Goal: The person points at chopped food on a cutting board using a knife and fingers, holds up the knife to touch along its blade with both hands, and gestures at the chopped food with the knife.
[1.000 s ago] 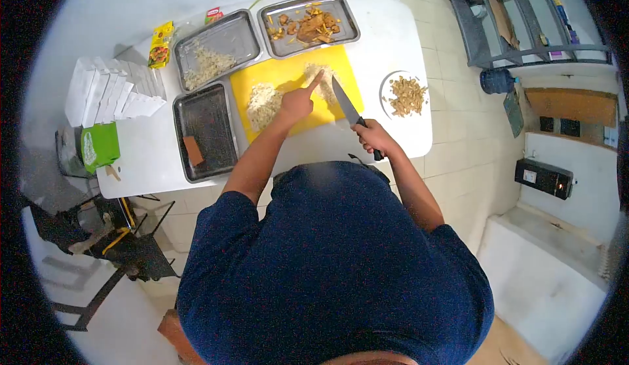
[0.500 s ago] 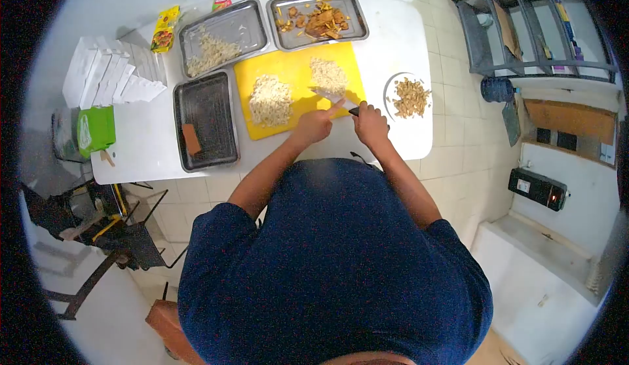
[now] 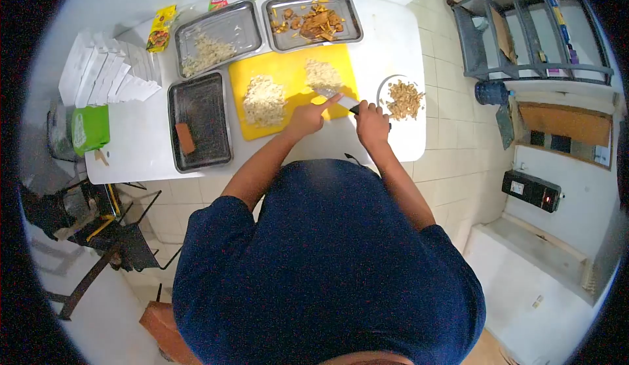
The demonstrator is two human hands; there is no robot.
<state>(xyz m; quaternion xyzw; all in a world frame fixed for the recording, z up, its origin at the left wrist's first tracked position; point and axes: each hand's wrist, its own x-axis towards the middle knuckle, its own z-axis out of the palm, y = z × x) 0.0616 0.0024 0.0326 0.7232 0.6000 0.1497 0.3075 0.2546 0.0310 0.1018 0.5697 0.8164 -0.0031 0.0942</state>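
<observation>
Here in the head view, the right hand [image 3: 372,126] has its fingers closed round the handle of the knife [image 3: 346,103], and the blade slants away to the far left, over the near part of the board [image 3: 295,73]. And there's the left hand [image 3: 306,121], forefinger stretched out to the blade, the rest looking folded; whether finger and steel actually meet, I can't tell, nor whether that hand grips anything.

The blade's far end is right by the right pile [image 3: 323,75], pale, finely chopped bits spread on the yellow. Across to the left, the left pile [image 3: 264,101], bigger and chunkier, sits on the same board.

Now round the table [image 3: 393,31]: left of the board, the dark tray [image 3: 209,129] with a reddish-brown block [image 3: 185,138] in it; far left, the pale tray [image 3: 239,27], more whitish bits at its near left; beyond the board, the far tray [image 3: 278,44], brown and orange pieces inside. Out to the right, it's the plate [image 3: 382,88], heaped with brown bits [image 3: 404,99]. White boxes [image 3: 98,73] stand at the left end, a green pack [image 3: 90,129] nearer.
</observation>
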